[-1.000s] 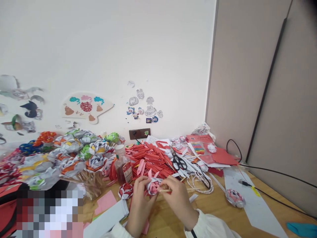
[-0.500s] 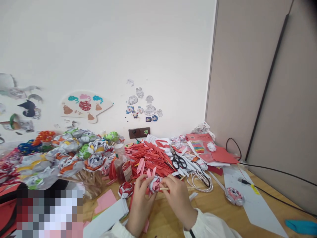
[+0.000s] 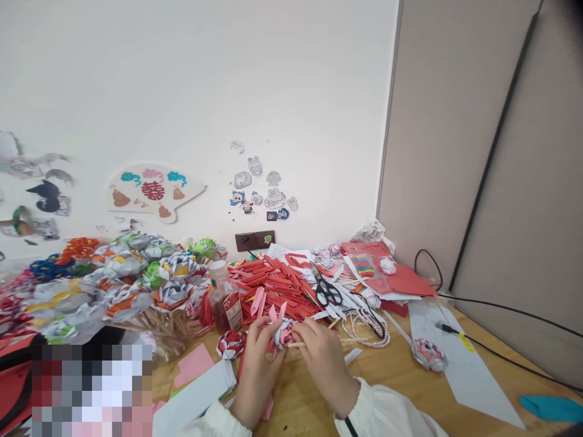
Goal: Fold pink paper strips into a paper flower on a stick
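Note:
Between my hands, above the wooden table, is a pink and white folded paper flower (image 3: 284, 333). My left hand (image 3: 261, 358) grips it from the left, with fingers curled round its side. My right hand (image 3: 321, 358) is closed at its right side, pinching a thin pale stick (image 3: 297, 345) that points at the flower. Whether the stick's tip enters the flower is hidden. A red and white paper flower (image 3: 230, 344) lies just left of my left hand. Beyond my hands spreads a heap of red folded paper strips (image 3: 273, 282).
Black scissors (image 3: 327, 291) rest on white strips. A bead string (image 3: 385, 334) and another paper flower (image 3: 428, 354) lie to the right. A bottle (image 3: 220, 291) stands behind my left hand. Many stemmed paper flowers (image 3: 132, 273) fill the left; paper sheets (image 3: 195, 397) lie in front.
The view has shifted slightly. My hands stay around the flower, and the stick now sits a little further left, close against it.

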{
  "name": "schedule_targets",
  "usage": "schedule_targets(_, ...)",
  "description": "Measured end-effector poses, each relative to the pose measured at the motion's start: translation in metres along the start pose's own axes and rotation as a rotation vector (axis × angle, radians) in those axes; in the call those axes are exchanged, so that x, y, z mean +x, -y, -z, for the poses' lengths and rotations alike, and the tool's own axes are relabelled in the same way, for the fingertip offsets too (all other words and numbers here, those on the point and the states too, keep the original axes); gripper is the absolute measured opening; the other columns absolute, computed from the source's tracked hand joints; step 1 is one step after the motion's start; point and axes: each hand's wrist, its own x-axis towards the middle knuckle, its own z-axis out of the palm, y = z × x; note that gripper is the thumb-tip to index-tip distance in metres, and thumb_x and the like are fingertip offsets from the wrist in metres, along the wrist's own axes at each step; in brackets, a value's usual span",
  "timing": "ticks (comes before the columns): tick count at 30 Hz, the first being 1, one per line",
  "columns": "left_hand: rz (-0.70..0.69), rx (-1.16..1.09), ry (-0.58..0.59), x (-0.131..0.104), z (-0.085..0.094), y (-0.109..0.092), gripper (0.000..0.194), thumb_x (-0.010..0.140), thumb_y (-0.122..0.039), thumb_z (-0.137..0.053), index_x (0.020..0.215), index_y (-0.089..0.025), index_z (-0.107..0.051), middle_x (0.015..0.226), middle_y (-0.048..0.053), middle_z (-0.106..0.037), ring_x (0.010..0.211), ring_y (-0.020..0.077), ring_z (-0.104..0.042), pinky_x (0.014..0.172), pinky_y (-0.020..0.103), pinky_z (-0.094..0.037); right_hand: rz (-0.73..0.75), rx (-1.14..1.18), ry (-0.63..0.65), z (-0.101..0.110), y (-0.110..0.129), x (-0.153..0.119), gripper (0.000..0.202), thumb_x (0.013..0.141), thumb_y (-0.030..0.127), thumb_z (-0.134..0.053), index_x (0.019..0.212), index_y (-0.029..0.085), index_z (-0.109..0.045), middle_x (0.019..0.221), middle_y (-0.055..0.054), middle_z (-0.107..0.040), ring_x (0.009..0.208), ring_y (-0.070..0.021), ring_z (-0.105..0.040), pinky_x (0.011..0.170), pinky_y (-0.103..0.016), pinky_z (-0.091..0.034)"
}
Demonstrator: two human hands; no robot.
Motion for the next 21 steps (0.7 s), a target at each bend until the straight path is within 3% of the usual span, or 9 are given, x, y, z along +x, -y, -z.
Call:
schedule_targets(14, 0.007, -0.012, 0.005, -0.0002, 0.0001, -0.0015, 0.037, 0.066, -0.012, -0.054, 0.101, -0.024, -0.058, 0.108, 0.007, -0.049, 0.105, 0.0251, -0.050, 0.087, 0.043, -0.046, -0.068, 0.097, -0.049, 0.0010, 0.0005, -0.0009, 0.011, 0.080, 0.013, -0.053, 0.071, 0.019, -0.053, 0.072, 0.002, -0.056, 0.063, -0.0136, -0.052, 0.055, -0.024, -0.031)
schedule_targets(21, -0.011, 0.005, 0.005, 0.0007, 0.0013, -0.0027, 0.035, 0.068, -0.012, -0.052, 0.100, -0.022, -0.058, 0.107, 0.008, -0.049, 0.104, 0.0248, -0.051, 0.085, 0.041, -0.047, -0.036, 0.052, -0.035, 0.0016, 0.0018, -0.0006, 0.017, 0.085, 0.016, -0.047, 0.072, 0.019, -0.056, 0.072, 0.000, -0.057, 0.063, -0.0136, -0.052, 0.056, -0.024, -0.031)
